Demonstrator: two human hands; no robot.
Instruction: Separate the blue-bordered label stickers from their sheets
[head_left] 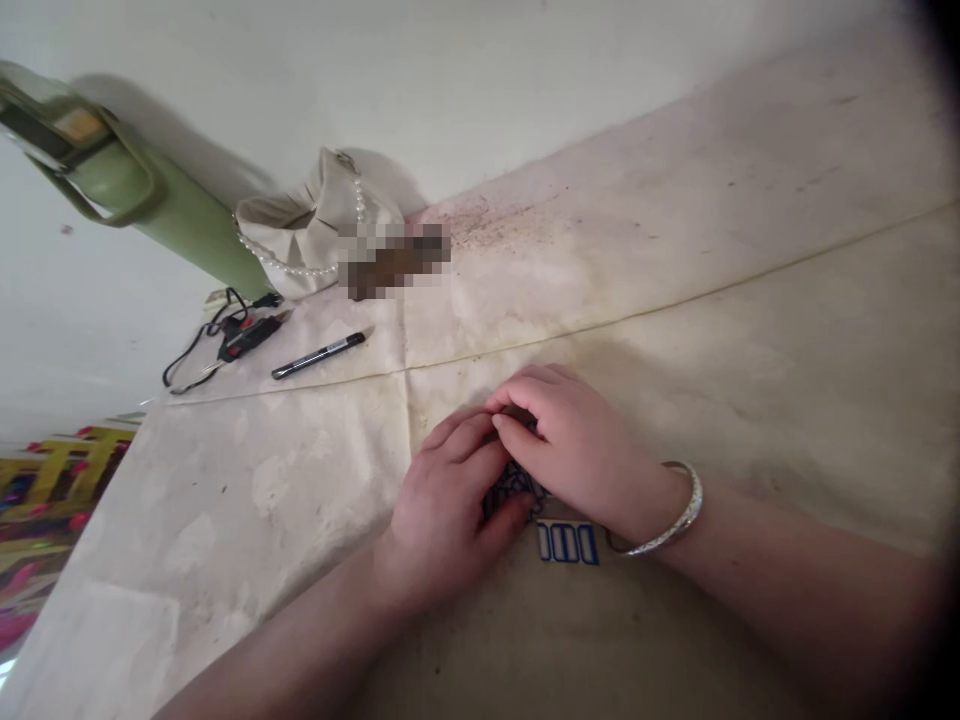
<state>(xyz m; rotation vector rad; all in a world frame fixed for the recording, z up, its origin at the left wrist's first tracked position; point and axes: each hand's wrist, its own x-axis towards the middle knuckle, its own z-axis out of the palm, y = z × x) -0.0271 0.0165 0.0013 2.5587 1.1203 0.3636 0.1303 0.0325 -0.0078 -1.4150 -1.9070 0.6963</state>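
A heap of small dark-blue-edged pieces (514, 488) lies on the cloth, partly covered by my hands. My left hand (450, 500) curves round its left side, the thumb along the near edge. Over the far and right side arches my right hand (574, 430), with its thumb and forefinger tips meeting the left fingers. Both hands are closed about the heap. Just below it, by my right wrist, several flat pieces with blue outlines (568, 543) lie in a row. A silver bangle (686, 508) circles that wrist.
A creased pale cloth (300, 480) covers the table. Near the wall stand a green bottle (165, 190) and a white pouch with a beaded strap (300, 225). A black corded glue gun (247, 337) and a black pen (319, 356) lie left; a blurred-out item (394, 262) sits behind.
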